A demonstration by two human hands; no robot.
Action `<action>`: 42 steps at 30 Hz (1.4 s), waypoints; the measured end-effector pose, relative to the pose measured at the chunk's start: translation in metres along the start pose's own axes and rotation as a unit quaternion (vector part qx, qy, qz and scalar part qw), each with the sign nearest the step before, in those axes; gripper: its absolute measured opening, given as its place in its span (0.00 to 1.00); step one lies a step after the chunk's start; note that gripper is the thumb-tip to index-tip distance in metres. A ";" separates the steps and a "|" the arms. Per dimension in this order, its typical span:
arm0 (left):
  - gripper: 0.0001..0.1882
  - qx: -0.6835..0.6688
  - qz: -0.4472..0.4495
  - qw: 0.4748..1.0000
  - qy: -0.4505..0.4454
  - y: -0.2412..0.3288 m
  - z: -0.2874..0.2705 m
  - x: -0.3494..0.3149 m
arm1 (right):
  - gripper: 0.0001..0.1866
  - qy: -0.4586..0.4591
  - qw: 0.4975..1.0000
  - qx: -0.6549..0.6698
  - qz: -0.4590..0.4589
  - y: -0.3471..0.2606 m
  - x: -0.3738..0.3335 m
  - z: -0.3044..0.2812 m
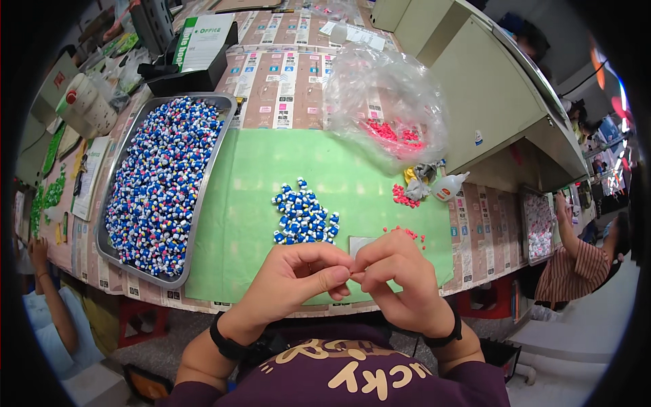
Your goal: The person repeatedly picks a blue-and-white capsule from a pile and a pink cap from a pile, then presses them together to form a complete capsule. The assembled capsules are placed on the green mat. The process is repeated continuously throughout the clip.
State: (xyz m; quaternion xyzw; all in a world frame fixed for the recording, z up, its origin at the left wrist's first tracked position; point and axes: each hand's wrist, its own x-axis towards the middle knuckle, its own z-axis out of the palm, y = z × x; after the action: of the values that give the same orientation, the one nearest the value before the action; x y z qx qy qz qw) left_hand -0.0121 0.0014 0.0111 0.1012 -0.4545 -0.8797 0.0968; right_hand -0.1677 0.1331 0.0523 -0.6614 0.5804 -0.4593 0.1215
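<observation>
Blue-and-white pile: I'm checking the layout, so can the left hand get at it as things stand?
Probably yes: the left hand is near the pile, with nothing visible between them, though it is pinched close to the right hand.

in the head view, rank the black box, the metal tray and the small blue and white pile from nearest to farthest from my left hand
Nearest to the left hand first:
1. Small blue and white pile: just beyond it, on the green mat.
2. Metal tray: off to its left.
3. Black box: far left, behind the tray.
</observation>
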 end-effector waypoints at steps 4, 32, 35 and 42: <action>0.07 0.035 -0.012 0.999 0.010 -0.002 0.005 -0.002 | 0.13 -0.021 0.997 -0.024 -0.070 0.005 -0.004 -0.003; 0.18 0.126 0.086 0.981 0.122 0.002 -0.027 -0.023 | 0.10 -0.175 0.963 -0.164 0.121 0.051 0.008 -0.024; 0.18 0.116 0.077 0.984 0.112 0.005 -0.026 -0.020 | 0.10 -0.180 0.959 -0.174 0.135 0.049 0.010 -0.023; 0.15 0.016 0.059 0.990 0.124 0.000 -0.020 -0.016 | 0.11 -0.094 0.976 -0.022 0.197 0.046 0.005 -0.026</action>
State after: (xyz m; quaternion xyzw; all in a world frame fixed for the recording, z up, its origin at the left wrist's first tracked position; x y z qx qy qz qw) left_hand 0.0089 -0.0095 0.0014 0.1838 -0.4578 -0.8459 0.2029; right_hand -0.2179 0.1246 0.0376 -0.5766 0.6953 -0.3495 0.2489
